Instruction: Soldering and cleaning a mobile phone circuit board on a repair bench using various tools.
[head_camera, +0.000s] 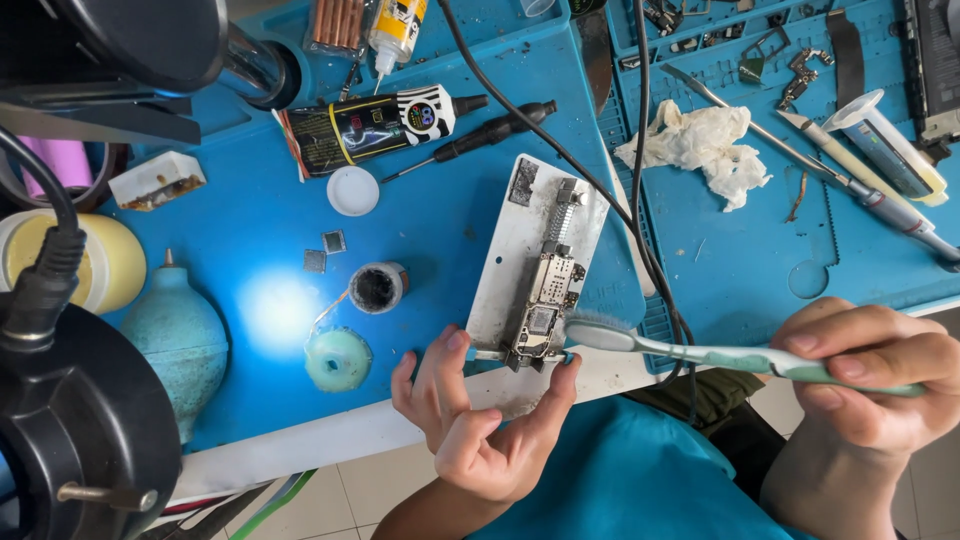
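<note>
Right now the work in hand looks like brushing — the person's right hand (865, 375) is curled tight around the handle of a pale green plastic toothbrush (700, 352), and its bristled head sits against the lower edge of a small silver-and-gold circuit board (545, 305). That board is clamped lengthwise in a worn grey metal holding plate (510, 265) with a spring at its far end, lying at the near edge of the blue rubber work mat (250, 220) on the counter. The left hand (480, 420) steadies the plate from below: thumb and forefinger spread and pressed against the near corners of the clamp, the other fingers folded loosely under.

Near the plate, well clear of the brush, stand a small round open pot of dark paste (377, 287), a pale green round dispenser (338, 360) and two tiny square chips (325, 250). A crumpled white tissue (700, 145) lies on the second mat to the right, apart from everything in use.

My judgement is that the scrubbing is under way on the board's near end — the next strokes call for a light touch along the board, with the left hand keeping the plate from sliding off the counter's edge, which it overhangs slightly.
</note>
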